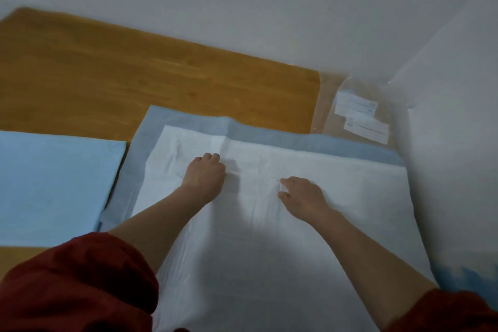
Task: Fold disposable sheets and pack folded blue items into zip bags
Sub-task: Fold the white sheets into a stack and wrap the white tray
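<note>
We press both palms flat, left hand (206, 175) and right hand (304, 194), on the white sheet (269, 237). Neither grip holds anything. Folded blue item (51, 183) lies at the surface's (134, 62) left edge.

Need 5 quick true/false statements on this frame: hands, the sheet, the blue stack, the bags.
1. Both hands, left hand and right hand, rest on the white sheet with a blue border. True.
2. The right hand holds a zip bag. False: it lies flat on the sheet, holding nothing.
3. A light blue folded stack lies left of the sheet. True.
4. The clear plastic bags with white labels sit at the table's near left corner. False: they lie at the far right, beyond the sheet.
5. The wooden table top is covered entirely. False: bare wood shows at far left.
</note>
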